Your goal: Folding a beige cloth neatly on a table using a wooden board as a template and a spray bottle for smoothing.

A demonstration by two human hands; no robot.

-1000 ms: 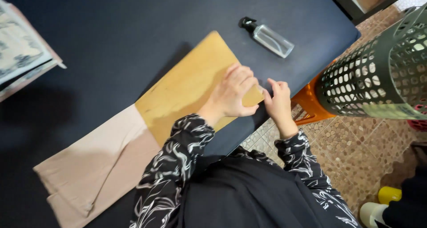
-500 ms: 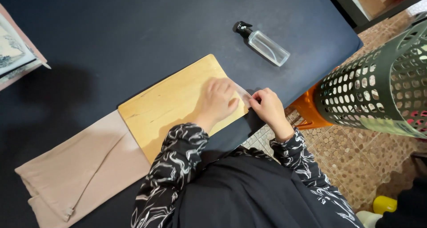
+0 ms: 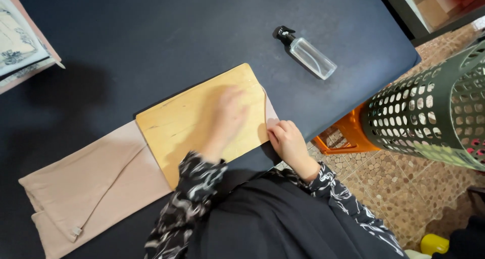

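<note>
beige cloth [image 3: 91,188] lies flat on the dark table [image 3: 166,32], running under the wooden board [image 3: 197,120]. left hand [image 3: 230,110], blurred, rests open on the board. right hand [image 3: 289,140] pinches the cloth's edge just beside the board's right end.

This looks like a home laundry or ironing corner rather than a shop or factory. A padded dark table [image 3: 151,32] carries a folded beige cloth [image 3: 86,188], a wooden board [image 3: 187,122] laid on it and a clear spray bottle [image 3: 310,57], with more folded fabric [image 3: 20,47] stacked at the table's far corner. Beside the table stand a green perforated basket [image 3: 434,112] and an orange stool [image 3: 343,138] on a pebble-patterned tile floor [image 3: 399,188], the sort of plain household gear found in a living space.
</note>
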